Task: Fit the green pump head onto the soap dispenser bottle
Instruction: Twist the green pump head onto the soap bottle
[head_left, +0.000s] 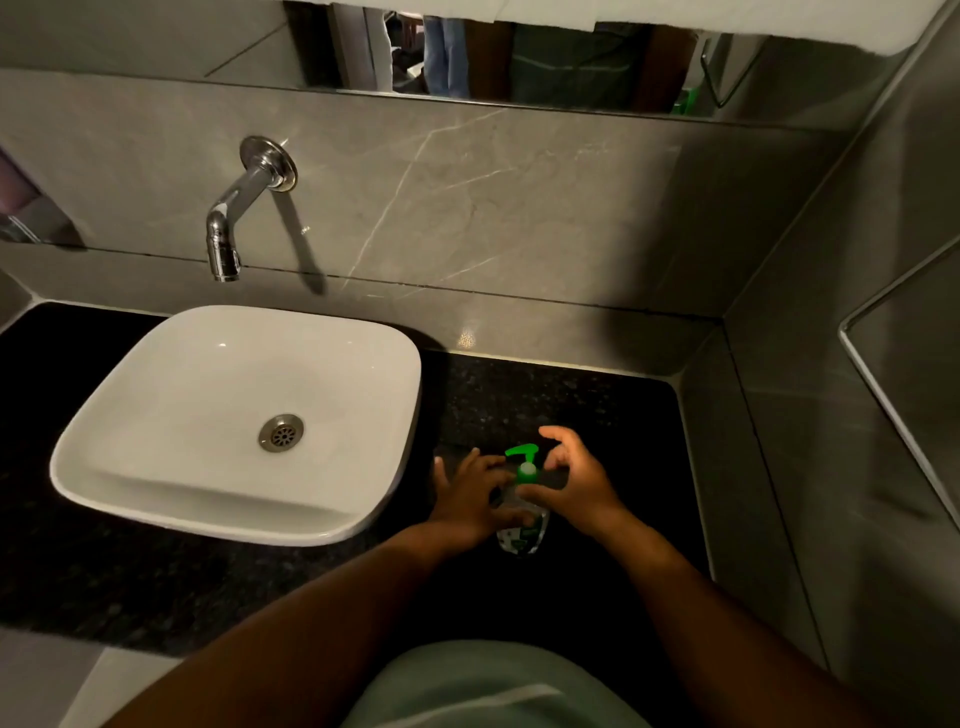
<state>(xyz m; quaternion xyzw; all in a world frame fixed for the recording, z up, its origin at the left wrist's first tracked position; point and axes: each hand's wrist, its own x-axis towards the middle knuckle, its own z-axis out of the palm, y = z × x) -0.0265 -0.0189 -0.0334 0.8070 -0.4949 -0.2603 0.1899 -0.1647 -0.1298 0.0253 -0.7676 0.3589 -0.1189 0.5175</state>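
Note:
A clear soap dispenser bottle (521, 538) with a green label stands on the black counter (597, 415), right of the basin. The green pump head (523, 456) sits on top of its neck, spout pointing left. My left hand (470, 501) wraps the bottle's left side and holds it. My right hand (574, 480) is at the neck from the right, thumb and fingers curled around the collar under the pump. The bottle's middle is hidden by my fingers.
A white basin (130, 415) with a metal drain (281, 432) sits to the left on the counter. A chrome tap (228, 228) juts from the grey tiled wall above it. A side wall closes the counter on the right.

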